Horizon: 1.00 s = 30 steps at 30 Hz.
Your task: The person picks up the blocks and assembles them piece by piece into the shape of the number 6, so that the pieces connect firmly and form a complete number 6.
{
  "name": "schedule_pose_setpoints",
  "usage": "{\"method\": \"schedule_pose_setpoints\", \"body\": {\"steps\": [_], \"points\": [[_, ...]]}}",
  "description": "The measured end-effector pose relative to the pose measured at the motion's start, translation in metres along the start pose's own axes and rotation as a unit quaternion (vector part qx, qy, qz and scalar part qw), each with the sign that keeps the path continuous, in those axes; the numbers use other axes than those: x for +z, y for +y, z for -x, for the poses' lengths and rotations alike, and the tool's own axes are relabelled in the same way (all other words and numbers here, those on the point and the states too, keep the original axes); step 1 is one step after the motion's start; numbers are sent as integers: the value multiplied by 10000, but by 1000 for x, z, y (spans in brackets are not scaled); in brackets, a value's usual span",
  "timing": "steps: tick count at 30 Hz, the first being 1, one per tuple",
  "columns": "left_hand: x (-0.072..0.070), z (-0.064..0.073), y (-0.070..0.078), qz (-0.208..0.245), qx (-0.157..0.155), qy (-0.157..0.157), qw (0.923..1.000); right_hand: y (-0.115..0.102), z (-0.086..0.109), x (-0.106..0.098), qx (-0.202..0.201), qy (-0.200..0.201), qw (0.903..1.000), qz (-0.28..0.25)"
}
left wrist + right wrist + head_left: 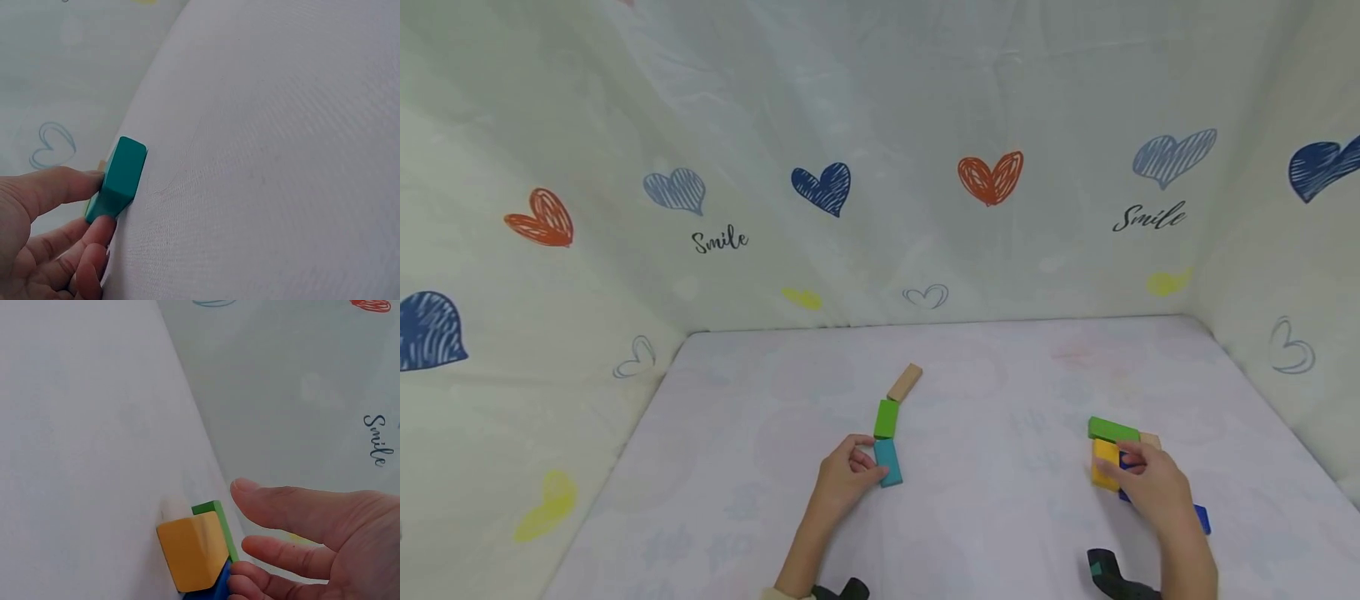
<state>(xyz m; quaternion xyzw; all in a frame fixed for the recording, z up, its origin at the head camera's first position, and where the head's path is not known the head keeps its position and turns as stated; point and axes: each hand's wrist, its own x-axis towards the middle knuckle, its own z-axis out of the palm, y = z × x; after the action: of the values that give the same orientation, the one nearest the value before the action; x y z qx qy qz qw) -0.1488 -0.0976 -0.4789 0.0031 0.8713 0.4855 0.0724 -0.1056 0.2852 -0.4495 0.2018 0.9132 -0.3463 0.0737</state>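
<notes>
A teal block (888, 462) lies at the near end of a crooked row on the table. My left hand (845, 479) pinches it, thumb on one side and fingers on the other; the left wrist view shows the teal block (125, 172) between them. Touching its far end is a light green block (886, 419), and beyond that lies a plain wooden block (905, 382). On the right, my right hand (1159, 487) hovers over a cluster beside a yellow block (1105, 464). In the right wrist view, thumb and fingers stand apart, off the yellow block (194, 553).
Around the yellow block lie a green block (1112, 430), a wooden block (1150, 439) and blue blocks (1202, 519), partly hidden by the right hand. The white-covered table (1000, 400) meets heart-printed curtains (910, 233) at the back and sides.
</notes>
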Motion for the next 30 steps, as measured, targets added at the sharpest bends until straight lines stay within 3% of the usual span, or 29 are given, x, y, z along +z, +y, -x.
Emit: {"method": "schedule_pose_setpoints", "body": {"steps": [19, 30], "points": [[0, 0, 0, 46, -9, -38, 10000, -6, -8, 20, 636, 291, 9975, -110], [-2, 0, 1, 58, -22, -61, 10000, -7, -6, 22, 415, 211, 9989, 68]]}}
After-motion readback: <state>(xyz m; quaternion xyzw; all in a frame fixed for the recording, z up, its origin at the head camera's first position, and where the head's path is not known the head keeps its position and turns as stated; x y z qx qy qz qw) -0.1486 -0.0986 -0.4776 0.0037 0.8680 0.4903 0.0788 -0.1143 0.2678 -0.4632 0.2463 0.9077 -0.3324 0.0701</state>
